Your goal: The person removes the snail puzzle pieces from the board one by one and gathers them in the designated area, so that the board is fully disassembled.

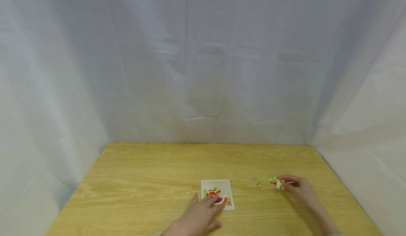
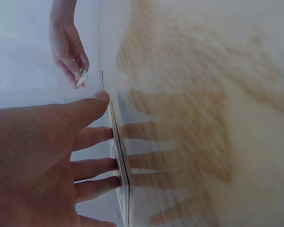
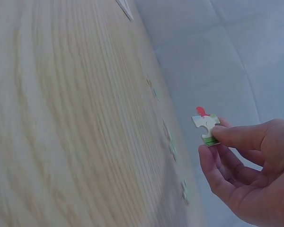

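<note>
My right hand is raised over the right part of the table, pinching a jigsaw piece between thumb and fingers. The piece is mostly white with green and red parts and has knobs and notches. To its left lies a puzzle board with a pale frame, partly filled with a red, yellow and blue picture. My left hand rests on the board with its fingers spread, covering the lower left of the picture. In the left wrist view, its fingertips press on the board's surface beside the edge.
Several loose jigsaw pieces lie right of the board, among them a piece with a pink flower. In the right wrist view, more loose pieces lie on the wooden table. Pale sheeting hangs behind and at both sides.
</note>
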